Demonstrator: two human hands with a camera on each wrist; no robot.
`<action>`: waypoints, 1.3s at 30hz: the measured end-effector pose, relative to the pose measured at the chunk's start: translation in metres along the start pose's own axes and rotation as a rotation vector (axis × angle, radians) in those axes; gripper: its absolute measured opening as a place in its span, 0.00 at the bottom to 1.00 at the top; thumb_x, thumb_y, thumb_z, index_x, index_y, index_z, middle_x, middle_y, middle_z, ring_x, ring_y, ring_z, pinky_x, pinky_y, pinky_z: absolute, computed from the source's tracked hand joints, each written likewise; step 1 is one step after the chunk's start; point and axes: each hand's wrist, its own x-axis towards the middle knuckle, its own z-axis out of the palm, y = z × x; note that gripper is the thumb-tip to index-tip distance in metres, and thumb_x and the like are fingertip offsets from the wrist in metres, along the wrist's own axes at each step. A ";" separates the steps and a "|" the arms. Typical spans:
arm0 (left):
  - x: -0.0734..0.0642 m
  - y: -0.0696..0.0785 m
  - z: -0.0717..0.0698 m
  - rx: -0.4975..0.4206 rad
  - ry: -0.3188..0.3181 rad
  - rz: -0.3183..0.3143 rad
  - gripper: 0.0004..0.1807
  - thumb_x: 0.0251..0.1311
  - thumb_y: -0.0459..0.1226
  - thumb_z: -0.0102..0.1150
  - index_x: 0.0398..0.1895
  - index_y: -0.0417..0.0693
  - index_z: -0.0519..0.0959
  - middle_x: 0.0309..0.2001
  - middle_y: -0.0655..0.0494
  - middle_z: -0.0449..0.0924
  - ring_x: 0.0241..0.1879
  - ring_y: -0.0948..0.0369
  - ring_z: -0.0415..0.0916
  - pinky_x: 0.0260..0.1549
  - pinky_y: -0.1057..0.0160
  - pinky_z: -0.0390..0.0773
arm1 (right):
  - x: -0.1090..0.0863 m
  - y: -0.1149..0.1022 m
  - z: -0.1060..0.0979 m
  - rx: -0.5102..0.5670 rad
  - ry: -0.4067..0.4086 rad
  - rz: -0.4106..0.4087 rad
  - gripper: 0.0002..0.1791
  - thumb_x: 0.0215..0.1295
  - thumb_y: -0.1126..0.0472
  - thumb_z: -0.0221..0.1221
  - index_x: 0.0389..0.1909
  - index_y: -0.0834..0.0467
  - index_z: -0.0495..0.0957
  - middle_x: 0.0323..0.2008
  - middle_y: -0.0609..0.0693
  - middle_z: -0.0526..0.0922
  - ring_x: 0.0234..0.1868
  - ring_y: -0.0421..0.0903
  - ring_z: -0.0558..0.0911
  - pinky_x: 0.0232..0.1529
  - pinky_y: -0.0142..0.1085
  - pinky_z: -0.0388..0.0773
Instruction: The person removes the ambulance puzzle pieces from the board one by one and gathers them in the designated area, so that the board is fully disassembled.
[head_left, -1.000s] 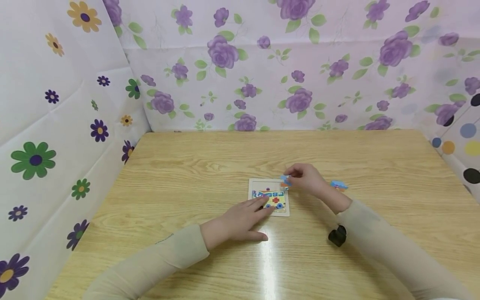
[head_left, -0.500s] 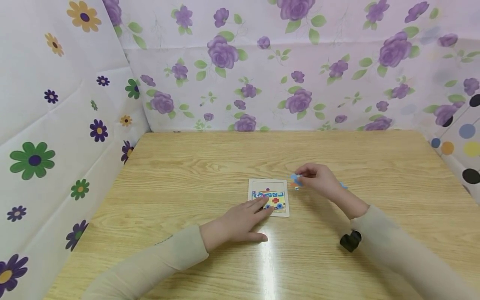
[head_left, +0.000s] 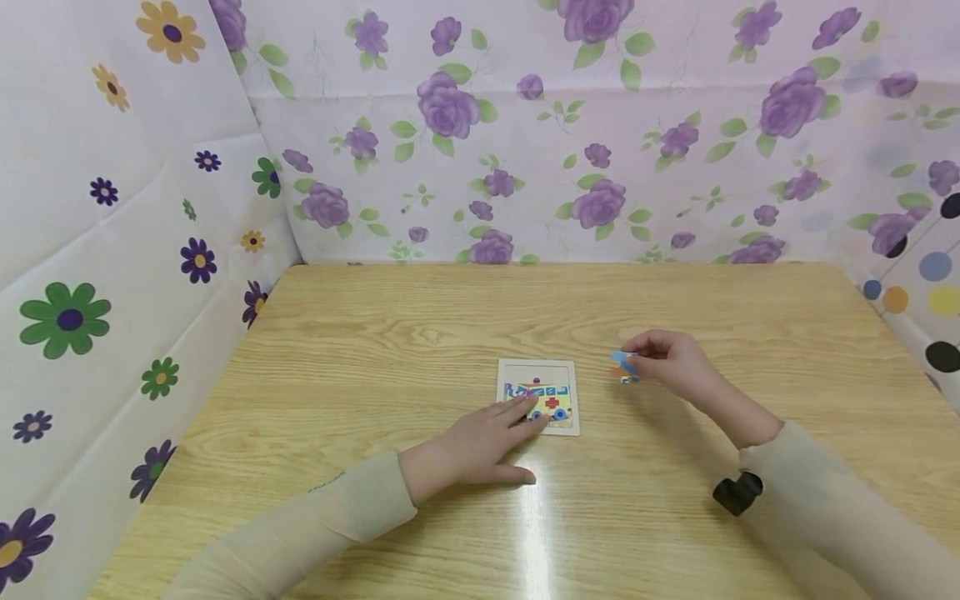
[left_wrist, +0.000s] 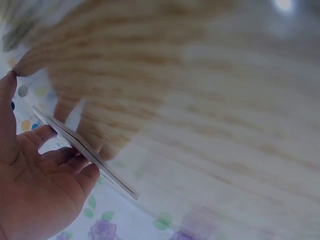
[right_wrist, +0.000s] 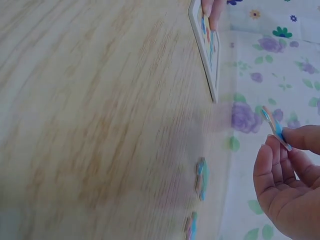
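Observation:
A square jigsaw puzzle board point(head_left: 537, 363) with a pale rim lies on the table, its lower part filled with a yellow ambulance picture and its upper part bare. My left hand point(head_left: 483, 442) rests on the board's lower left with the fingers spread; the left wrist view has the hand point(left_wrist: 42, 185) at the board's edge point(left_wrist: 87, 150). To the right of the board, my right hand point(head_left: 675, 367) pinches a blue and orange puzzle piece point(head_left: 622, 367) between thumb and fingers, raised off the table. The right wrist view gives this piece point(right_wrist: 274, 127) nearly edge-on.
Two loose puzzle pieces, one point(right_wrist: 201, 178) nearer the board and another point(right_wrist: 191, 226) beyond it, lie on the wooden table point(head_left: 375, 350). In the head view the right hand and arm hide them. Flowered cloths point(head_left: 525, 167) hang along the table's back and left sides.
My right hand has drawn back to the right with the puzzle piece, from the board's upper right corner to a spot apart from it. The left hand has stayed in place.

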 end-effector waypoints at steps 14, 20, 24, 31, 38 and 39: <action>-0.002 0.002 -0.003 0.006 -0.005 0.000 0.43 0.61 0.63 0.48 0.74 0.53 0.55 0.75 0.47 0.47 0.74 0.54 0.47 0.70 0.58 0.55 | -0.011 0.025 -0.030 0.040 -0.001 0.043 0.21 0.69 0.56 0.55 0.55 0.68 0.73 0.35 0.47 0.81 0.33 0.42 0.81 0.34 0.36 0.81; -0.001 0.002 -0.003 0.014 -0.007 0.005 0.43 0.61 0.63 0.48 0.74 0.52 0.54 0.75 0.46 0.47 0.74 0.54 0.47 0.70 0.58 0.55 | -0.014 0.036 -0.042 0.045 0.016 0.053 0.22 0.69 0.59 0.54 0.56 0.71 0.70 0.34 0.45 0.81 0.33 0.39 0.82 0.39 0.39 0.82; -0.001 0.001 -0.004 0.022 -0.007 0.004 0.43 0.61 0.63 0.48 0.74 0.52 0.54 0.75 0.46 0.47 0.74 0.54 0.47 0.70 0.58 0.55 | -0.016 0.044 -0.050 0.026 0.028 0.059 0.23 0.69 0.57 0.54 0.56 0.71 0.70 0.35 0.42 0.81 0.34 0.33 0.81 0.40 0.36 0.82; 0.002 0.001 -0.004 0.007 -0.017 -0.007 0.43 0.61 0.63 0.48 0.74 0.53 0.54 0.75 0.47 0.47 0.74 0.54 0.47 0.70 0.58 0.55 | -0.021 0.061 -0.062 0.035 0.052 0.061 0.24 0.68 0.58 0.56 0.55 0.73 0.71 0.33 0.35 0.80 0.34 0.33 0.80 0.38 0.31 0.82; 0.001 0.002 -0.005 -0.014 -0.027 -0.019 0.42 0.61 0.62 0.49 0.74 0.53 0.56 0.75 0.47 0.47 0.74 0.54 0.47 0.69 0.58 0.56 | -0.026 0.073 -0.073 0.025 0.057 0.115 0.26 0.68 0.55 0.56 0.56 0.72 0.70 0.34 0.36 0.79 0.35 0.32 0.80 0.38 0.30 0.81; 0.001 0.002 -0.005 -0.015 -0.024 -0.019 0.42 0.61 0.62 0.49 0.74 0.53 0.56 0.75 0.47 0.47 0.74 0.54 0.48 0.69 0.58 0.56 | -0.027 0.074 -0.074 0.020 0.053 0.123 0.26 0.68 0.55 0.56 0.56 0.72 0.70 0.34 0.37 0.80 0.34 0.32 0.80 0.38 0.31 0.82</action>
